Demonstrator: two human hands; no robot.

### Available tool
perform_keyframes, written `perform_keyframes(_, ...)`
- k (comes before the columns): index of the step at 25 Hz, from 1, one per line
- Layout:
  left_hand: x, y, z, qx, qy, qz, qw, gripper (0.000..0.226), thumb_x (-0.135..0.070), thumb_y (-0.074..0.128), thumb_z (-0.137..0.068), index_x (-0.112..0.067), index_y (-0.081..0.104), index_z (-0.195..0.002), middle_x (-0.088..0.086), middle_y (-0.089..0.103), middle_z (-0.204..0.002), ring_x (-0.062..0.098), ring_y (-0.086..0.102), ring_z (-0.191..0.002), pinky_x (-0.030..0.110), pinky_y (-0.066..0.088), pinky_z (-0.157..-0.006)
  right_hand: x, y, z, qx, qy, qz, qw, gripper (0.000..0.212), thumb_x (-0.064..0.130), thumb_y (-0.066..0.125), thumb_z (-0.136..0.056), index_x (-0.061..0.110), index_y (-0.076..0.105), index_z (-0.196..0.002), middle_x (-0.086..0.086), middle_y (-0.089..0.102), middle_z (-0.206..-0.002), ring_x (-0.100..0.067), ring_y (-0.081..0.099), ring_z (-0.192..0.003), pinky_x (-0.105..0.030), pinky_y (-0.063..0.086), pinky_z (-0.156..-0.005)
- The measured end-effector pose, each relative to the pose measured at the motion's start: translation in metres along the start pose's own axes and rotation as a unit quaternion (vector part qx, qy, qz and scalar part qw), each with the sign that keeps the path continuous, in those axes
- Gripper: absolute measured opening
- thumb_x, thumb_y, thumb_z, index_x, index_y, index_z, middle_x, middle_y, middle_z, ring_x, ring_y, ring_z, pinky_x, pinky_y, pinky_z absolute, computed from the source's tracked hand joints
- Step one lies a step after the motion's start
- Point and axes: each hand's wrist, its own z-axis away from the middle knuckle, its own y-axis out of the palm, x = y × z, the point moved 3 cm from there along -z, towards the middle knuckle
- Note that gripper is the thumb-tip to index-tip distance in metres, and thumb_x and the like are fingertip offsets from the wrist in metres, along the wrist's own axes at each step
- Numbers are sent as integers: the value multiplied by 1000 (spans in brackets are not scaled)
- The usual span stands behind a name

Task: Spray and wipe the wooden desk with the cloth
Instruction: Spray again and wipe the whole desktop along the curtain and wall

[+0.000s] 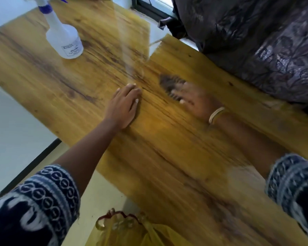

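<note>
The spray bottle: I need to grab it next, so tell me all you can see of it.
The translucent white plastic spray bottle stands upright on the glossy yellow-brown wooden desk near its far left corner. It has a blue collar, a white trigger head cut off by the frame's top edge, and a small printed label, unreadable. Neither hand touches it.

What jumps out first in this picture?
Two bare hands on a yellow-brown wooden desk: the left hand lies flat at the middle, the blurred right hand presses a dark brownish cloth. A white plastic spray bottle with a blue collar stands at far left.
</note>
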Motion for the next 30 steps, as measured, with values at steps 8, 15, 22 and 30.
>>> perform_keyframes(8, -27, 37, -24, 15, -30, -43, 999, 48, -33, 34, -101, -22, 40, -147, 4, 32, -158, 21, 24, -148, 42, 20, -120, -55, -20, 6, -40, 220, 35, 974, 49, 38, 43, -93, 27, 52, -140, -13, 49, -144, -34, 49, -126, -45, 43, -102)
perform_keyframes(15, -28, 34, -25, 31, -30, -46, 998, 47, -29, 34, -103, -24, 33, -150, 2, 24, -161, 18, 15, -150, 40, 14, -121, 39, -7, 94, 105, -192, -21, 976, 42, 32, 43, -102, 28, 49, -143, -2, 39, -154, -27, 33, -143, -43, 26, -116)
perform_keyframes(22, -29, 36, -26, 13, -18, -49, 999, 47, -28, 33, -102, -22, 35, -148, 4, 28, -160, 20, 18, -150, 42, 16, -120, -136, -51, 77, -48, 367, 33, 928, 47, 32, 47, -99, 32, 43, -145, -7, 41, -152, -31, 40, -136, -36, 32, -110)
perform_keyframes(30, -49, 34, 2, 23, 184, -24, 982, 43, -22, 41, -94, -11, 57, -132, 9, 47, -148, 26, 38, -141, 48, 33, -114, 155, -2, 162, 104, -63, -64, 990, 44, 38, 46, -99, 35, 47, -143, -1, 35, -156, -29, 28, -145, -45, 31, -111)
